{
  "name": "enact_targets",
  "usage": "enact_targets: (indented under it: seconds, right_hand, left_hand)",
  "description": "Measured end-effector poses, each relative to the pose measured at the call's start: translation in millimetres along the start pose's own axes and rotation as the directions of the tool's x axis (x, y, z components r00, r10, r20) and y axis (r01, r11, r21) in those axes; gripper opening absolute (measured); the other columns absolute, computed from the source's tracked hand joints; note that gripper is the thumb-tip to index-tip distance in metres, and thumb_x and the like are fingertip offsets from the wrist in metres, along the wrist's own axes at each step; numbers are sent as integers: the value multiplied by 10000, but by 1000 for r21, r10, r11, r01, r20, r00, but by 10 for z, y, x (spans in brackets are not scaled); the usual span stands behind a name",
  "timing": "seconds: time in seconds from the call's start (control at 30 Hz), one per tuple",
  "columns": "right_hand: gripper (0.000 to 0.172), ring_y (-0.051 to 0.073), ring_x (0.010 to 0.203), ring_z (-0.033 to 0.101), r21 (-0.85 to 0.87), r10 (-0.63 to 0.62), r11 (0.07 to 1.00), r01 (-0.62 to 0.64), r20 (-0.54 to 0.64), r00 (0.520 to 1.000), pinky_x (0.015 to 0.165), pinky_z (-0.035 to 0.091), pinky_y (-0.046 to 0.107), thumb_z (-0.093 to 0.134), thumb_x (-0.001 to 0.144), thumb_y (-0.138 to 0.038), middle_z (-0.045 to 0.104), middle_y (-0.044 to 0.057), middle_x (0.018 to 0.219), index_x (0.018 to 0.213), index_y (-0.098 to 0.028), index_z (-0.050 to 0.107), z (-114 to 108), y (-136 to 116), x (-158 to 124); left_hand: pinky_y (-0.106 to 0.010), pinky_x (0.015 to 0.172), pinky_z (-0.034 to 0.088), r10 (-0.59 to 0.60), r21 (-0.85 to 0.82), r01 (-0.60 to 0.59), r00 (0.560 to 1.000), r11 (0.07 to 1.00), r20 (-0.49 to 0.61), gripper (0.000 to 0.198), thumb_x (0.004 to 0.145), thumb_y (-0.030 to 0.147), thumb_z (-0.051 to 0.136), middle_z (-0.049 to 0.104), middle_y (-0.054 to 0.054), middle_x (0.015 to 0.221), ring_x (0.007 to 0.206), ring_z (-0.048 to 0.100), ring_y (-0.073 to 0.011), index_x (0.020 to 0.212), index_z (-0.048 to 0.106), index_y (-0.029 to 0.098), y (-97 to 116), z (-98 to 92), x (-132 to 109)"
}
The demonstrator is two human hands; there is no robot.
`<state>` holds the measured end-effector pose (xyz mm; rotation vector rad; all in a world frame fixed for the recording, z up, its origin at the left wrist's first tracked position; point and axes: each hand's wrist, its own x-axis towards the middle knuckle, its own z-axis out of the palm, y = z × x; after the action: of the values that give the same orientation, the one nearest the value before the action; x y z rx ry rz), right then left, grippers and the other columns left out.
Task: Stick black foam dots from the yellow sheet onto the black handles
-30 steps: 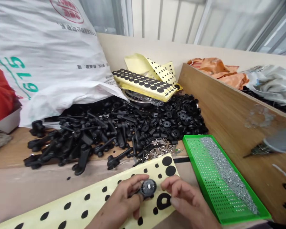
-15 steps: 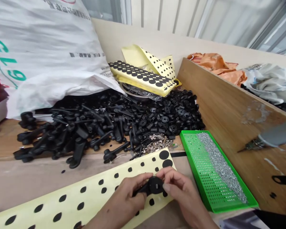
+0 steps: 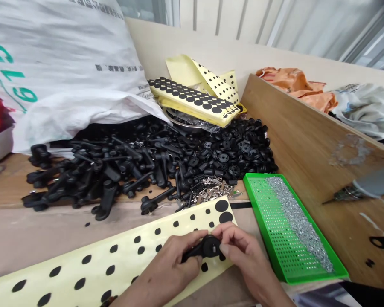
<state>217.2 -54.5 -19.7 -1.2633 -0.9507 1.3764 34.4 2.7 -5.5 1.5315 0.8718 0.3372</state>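
Observation:
A black plastic crank handle (image 3: 211,246) is held over the yellow sticker sheet (image 3: 161,245), its round end facing up with a small metal-coloured piece in the centre. My left hand (image 3: 166,266) is closed around the handle's arm. At the round end's right side, the fingers of my right hand (image 3: 243,253) are closed against the edge; whether a small part sits between them is hidden. The sheet carries black dots, with larger black discs (image 3: 222,206) at its far right corner.
Behind lie heaps of black crank handles (image 3: 109,194), black round caps (image 3: 224,157) and metal clips (image 3: 213,189). A green tray (image 3: 269,238) of small metal parts stands right, near a power screwdriver (image 3: 371,183). A white sack (image 3: 67,64) and stacked sticker sheets (image 3: 195,98) are further back.
The camera view has shifted slightly, moving the scene a little to the right. Both hands keep their hold at the crank handle, with its round end turned slightly.

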Motion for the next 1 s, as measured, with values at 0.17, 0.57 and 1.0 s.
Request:
enact_targets:
  seconds: [0.17,0.57,1.0]
  right_hand:
    - [112,208,903,552,-14,9,1000,-9,-3,1000,796,405,293,611,714,-164,616,42,933,631,-201,547,12,-19,6]
    - [122,211,892,575,-88,-19,996,18,-12,1000,772,430,291,620,714,-182,635,46,897,615,-199,550,26,-51,14]
    - [138,178,810,618,-148,-122,981,122,10,993,706,484,261,596,729,-146,649,38,830,621,-199,528,118,-4,9]
  left_hand:
    - [-201,536,353,23,63,-23,1000,998,0,335,693,116,425,518,61,626,581,439,-117,928,648,202,33,-15,-1]
    - [-203,515,350,-24,10,24,1000,1000,3,261,860,277,470,519,53,578,549,461,-124,1020,657,191,12,6,5]
    - [-193,489,375,-54,-27,53,998,998,-22,348,864,384,506,538,38,624,532,490,-117,1119,628,181,-53,33,26]
